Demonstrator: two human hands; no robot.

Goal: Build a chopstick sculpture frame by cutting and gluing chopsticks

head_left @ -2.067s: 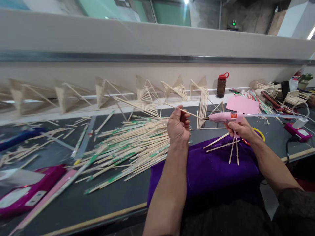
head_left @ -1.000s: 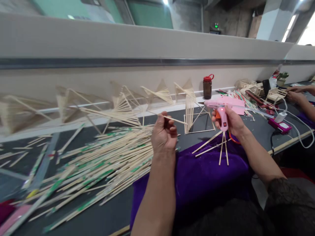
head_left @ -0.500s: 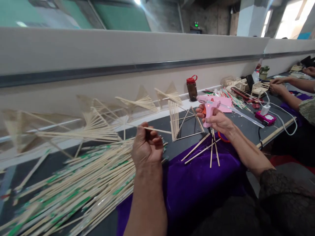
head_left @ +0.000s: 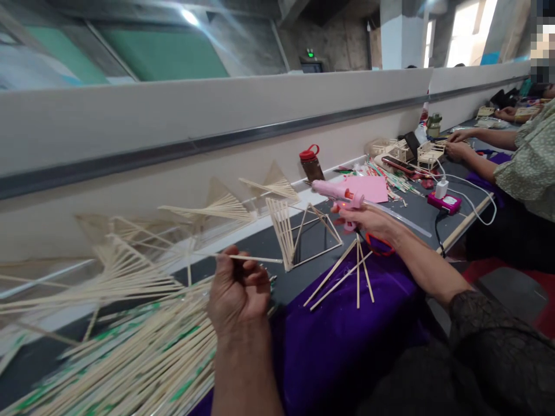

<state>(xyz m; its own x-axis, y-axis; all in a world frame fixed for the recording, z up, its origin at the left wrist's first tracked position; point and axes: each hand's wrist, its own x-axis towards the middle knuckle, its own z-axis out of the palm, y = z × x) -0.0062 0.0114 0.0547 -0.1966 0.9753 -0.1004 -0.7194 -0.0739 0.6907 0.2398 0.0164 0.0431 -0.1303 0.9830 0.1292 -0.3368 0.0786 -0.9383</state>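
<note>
Between the thumb and fingers of my left hand (head_left: 240,292) is a thin wooden chopstick (head_left: 260,259), its far end pointing right toward a small stick frame (head_left: 284,237). That frame stands on the dark table with a fan of sticks on its left side. My right hand (head_left: 358,219) grips a pink glue gun (head_left: 340,193), whose nozzle points left above the frame; a clear glue stick (head_left: 401,219) juts from its rear. Below it, several loose chopsticks (head_left: 358,277) lie on purple cloth (head_left: 329,341). A large pile of chopsticks (head_left: 160,346) lies left of my left wrist.
Fan-shaped stick structures (head_left: 117,271) line the wall side on the left. A red-lidded bottle (head_left: 311,163) and pink card (head_left: 368,188) stand behind the glue gun. A purple power strip (head_left: 444,202) with cables sits right. A co-worker's hands (head_left: 459,147) work farther along the table.
The view has swung right, so the scene sits farther left. The glue gun has tilted, its body now sloping down to the right. My left hand keeps the chopstick in its fingers.
</note>
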